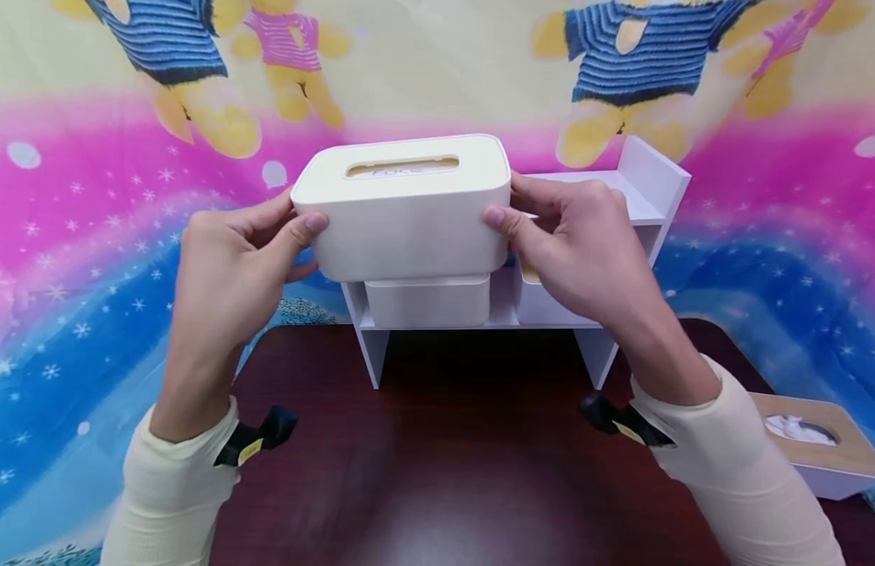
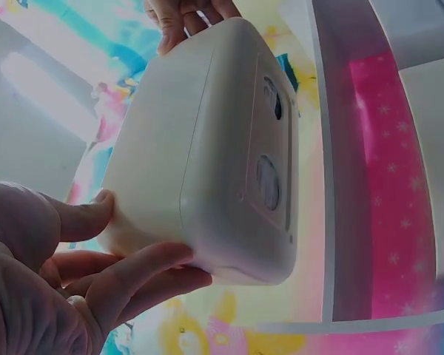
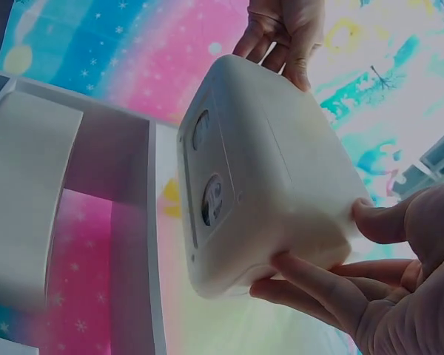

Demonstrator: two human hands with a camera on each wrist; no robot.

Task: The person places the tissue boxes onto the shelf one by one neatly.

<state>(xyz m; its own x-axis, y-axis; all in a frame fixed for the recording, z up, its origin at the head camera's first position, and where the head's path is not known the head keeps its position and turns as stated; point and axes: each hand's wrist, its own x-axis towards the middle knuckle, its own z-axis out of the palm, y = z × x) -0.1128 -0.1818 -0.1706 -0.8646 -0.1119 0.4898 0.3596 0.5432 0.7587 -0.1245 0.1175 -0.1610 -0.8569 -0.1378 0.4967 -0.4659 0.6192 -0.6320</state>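
Observation:
A cream-white tissue box [image 1: 412, 236] with a slot in its top is held up in front of the shelf unit. My left hand [image 1: 228, 271] grips its left end, thumb on the front face. At the opposite end my right hand [image 1: 586, 248] holds it in the same way. Printed packaging shows inside the slot. From below, in the left wrist view, the underside of the tissue box [image 2: 237, 155] has two round holes. The right wrist view also shows fingers of my right hand [image 3: 370, 285] curled against its lower edge.
Behind stands a small white shelf unit [image 1: 652, 189] on a dark, glossy table [image 1: 444, 448]. Its lower shelf bears a white box [image 1: 430, 305] and, partly hidden by my right hand, another box [image 1: 546, 303]. A wood-topped tissue box [image 1: 826, 417] sits at the far right. A printed cloth [image 1: 437, 47] hangs behind.

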